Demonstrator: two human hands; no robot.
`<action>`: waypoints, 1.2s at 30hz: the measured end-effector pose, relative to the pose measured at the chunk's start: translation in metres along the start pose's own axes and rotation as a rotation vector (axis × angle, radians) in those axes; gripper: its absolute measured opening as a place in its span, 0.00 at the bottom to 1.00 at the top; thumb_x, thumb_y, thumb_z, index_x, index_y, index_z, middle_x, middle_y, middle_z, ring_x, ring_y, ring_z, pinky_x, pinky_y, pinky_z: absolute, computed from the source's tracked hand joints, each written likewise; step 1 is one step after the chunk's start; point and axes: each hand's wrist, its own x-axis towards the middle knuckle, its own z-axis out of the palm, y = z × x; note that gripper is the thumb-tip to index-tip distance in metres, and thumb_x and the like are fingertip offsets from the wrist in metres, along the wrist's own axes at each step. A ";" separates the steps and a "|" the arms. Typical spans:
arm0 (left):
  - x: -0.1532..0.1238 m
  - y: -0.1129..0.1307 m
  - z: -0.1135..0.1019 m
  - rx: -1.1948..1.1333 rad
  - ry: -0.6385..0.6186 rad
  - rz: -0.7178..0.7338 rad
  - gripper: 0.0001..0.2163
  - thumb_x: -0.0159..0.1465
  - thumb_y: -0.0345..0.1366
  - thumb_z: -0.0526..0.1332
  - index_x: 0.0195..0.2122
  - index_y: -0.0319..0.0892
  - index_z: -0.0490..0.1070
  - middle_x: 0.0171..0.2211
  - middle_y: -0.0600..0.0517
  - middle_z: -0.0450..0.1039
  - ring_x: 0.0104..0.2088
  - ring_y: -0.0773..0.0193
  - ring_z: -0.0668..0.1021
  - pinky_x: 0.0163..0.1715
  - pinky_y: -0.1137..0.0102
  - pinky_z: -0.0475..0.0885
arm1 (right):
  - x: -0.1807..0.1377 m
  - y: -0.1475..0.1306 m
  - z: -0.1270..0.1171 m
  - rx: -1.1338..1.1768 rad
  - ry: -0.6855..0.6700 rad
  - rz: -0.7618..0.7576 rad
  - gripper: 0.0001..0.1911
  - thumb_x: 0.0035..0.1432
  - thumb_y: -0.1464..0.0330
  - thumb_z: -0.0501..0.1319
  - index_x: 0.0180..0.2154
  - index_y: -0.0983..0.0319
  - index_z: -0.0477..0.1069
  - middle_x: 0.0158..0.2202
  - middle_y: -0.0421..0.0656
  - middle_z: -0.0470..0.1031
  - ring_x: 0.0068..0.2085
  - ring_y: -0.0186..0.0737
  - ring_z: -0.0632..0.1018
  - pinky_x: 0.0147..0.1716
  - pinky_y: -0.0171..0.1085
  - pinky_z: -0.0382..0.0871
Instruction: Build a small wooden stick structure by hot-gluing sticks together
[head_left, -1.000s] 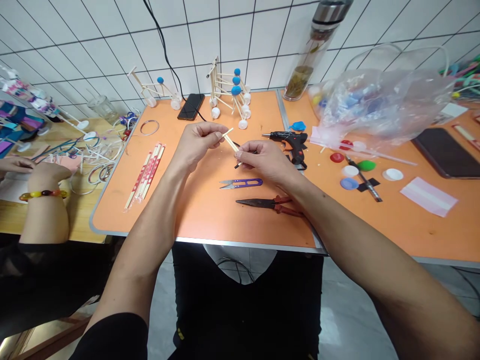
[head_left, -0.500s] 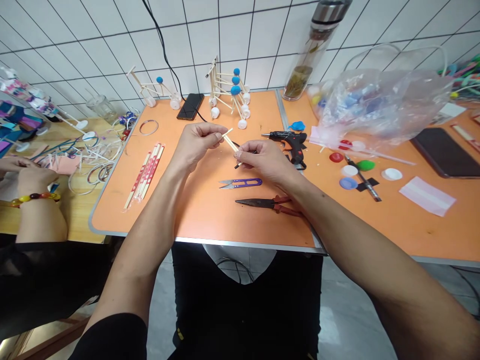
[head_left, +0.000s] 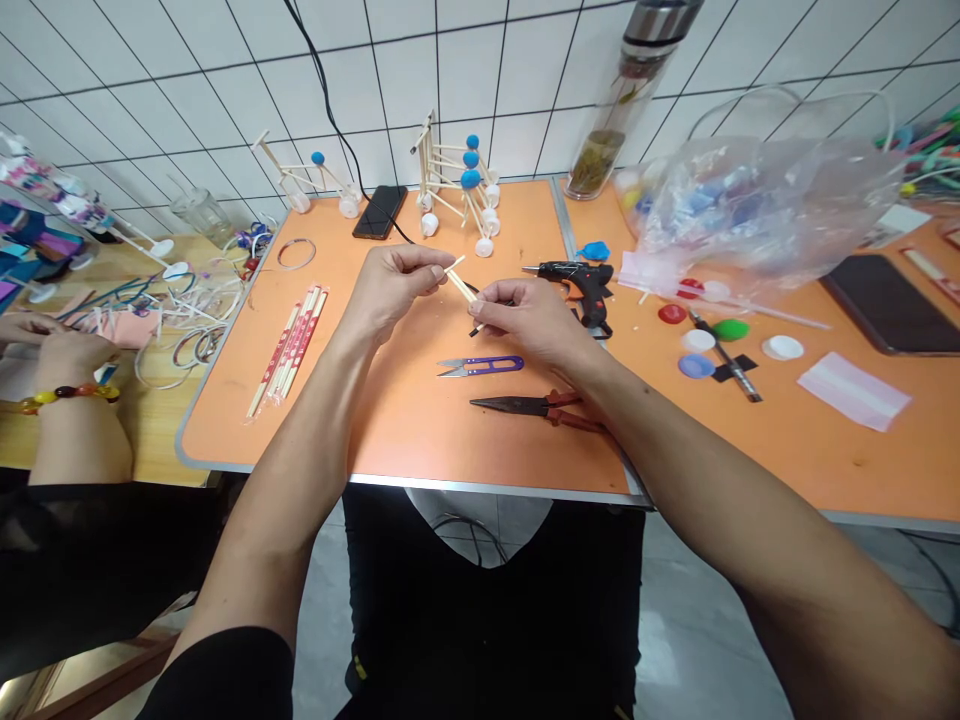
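My left hand (head_left: pixel 394 290) and my right hand (head_left: pixel 529 320) meet above the orange table (head_left: pixel 405 420). Both pinch short pale wooden sticks (head_left: pixel 459 281) held crossed between the fingertips; a dark thin piece shows under the right fingers. Purple thread snips (head_left: pixel 484 366) lie just below the hands, with red-handled pliers (head_left: pixel 544 406) nearer me. A black glue gun (head_left: pixel 581 282) lies right of my right hand. Packs of chopsticks (head_left: pixel 292 345) lie to the left.
Stick-and-bottle-cap models (head_left: pixel 457 185), a phone (head_left: pixel 380 212) and a bottle (head_left: pixel 626 100) stand at the back. A plastic bag (head_left: pixel 757 205), loose caps (head_left: pixel 697 353) and a second phone (head_left: pixel 889 305) lie right. Another person's hand (head_left: pixel 71 365) works at the left table.
My hands stay nearly still on the sticks. The other person's hand at the left has shifted slightly.
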 end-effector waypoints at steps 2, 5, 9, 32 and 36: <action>0.000 0.000 0.000 -0.001 -0.001 0.002 0.09 0.58 0.22 0.74 0.36 0.41 0.90 0.30 0.51 0.85 0.32 0.67 0.82 0.37 0.71 0.78 | 0.000 0.000 0.000 -0.003 0.003 0.000 0.07 0.62 0.70 0.72 0.30 0.60 0.83 0.31 0.43 0.84 0.33 0.37 0.77 0.37 0.36 0.71; 0.000 0.001 0.001 -0.002 0.004 0.002 0.09 0.58 0.22 0.74 0.36 0.41 0.91 0.30 0.51 0.85 0.32 0.67 0.82 0.37 0.72 0.78 | 0.000 -0.001 0.000 -0.002 0.006 0.001 0.07 0.62 0.71 0.73 0.30 0.60 0.83 0.31 0.43 0.84 0.33 0.37 0.77 0.37 0.36 0.71; 0.000 0.001 0.001 -0.008 0.003 0.005 0.09 0.59 0.21 0.73 0.35 0.41 0.91 0.30 0.51 0.84 0.32 0.68 0.81 0.36 0.73 0.77 | 0.000 -0.002 0.000 0.015 0.002 -0.002 0.07 0.62 0.72 0.72 0.29 0.60 0.82 0.30 0.42 0.83 0.33 0.37 0.77 0.38 0.36 0.72; 0.000 0.000 0.000 0.031 -0.006 0.015 0.08 0.58 0.25 0.74 0.36 0.42 0.90 0.32 0.50 0.86 0.34 0.65 0.83 0.40 0.70 0.79 | -0.001 -0.002 -0.001 -0.013 0.003 0.008 0.07 0.62 0.70 0.73 0.30 0.61 0.82 0.31 0.43 0.84 0.34 0.37 0.78 0.38 0.36 0.72; -0.001 0.001 0.001 0.029 0.001 0.000 0.08 0.58 0.24 0.74 0.36 0.42 0.90 0.31 0.50 0.85 0.33 0.66 0.83 0.39 0.70 0.79 | -0.001 -0.003 -0.001 -0.023 0.006 0.010 0.07 0.62 0.71 0.72 0.30 0.61 0.82 0.31 0.42 0.83 0.33 0.37 0.77 0.36 0.36 0.70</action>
